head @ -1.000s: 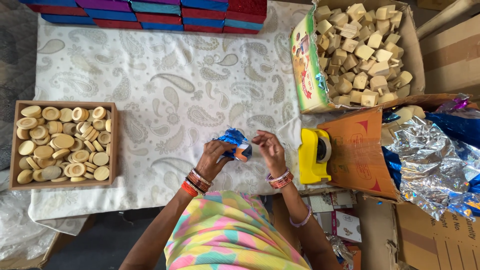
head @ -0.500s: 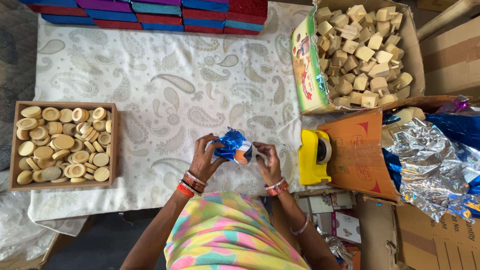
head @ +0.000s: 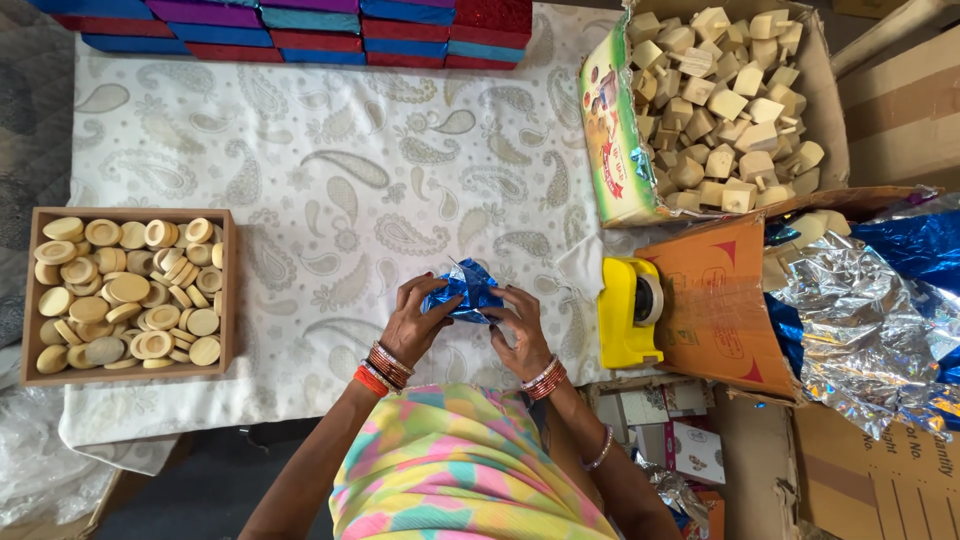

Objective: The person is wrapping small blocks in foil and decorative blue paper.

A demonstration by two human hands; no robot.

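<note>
Both hands meet over the white paisley cloth (head: pixel 330 170) near its front edge. My left hand (head: pixel 420 325) and my right hand (head: pixel 520 325) press from either side on a small object wrapped in shiny blue foil (head: pixel 463 292). The fingers fold the foil around it; what is inside is hidden. Red and gold bangles ring both wrists.
A wooden tray (head: pixel 130 215) of round wooden discs sits at the left. A carton (head: pixel 615 140) of pale wooden blocks stands at the back right. A yellow tape dispenser (head: pixel 628 312) lies right of my hands, beside an orange box (head: pixel 715 300) and crumpled foil sheets (head: pixel 870 320). Coloured flat boxes (head: pixel 300 25) line the far edge.
The hands have drawn closer together around the blue foil, which is now folded more tightly; the right hand moved left onto it.
</note>
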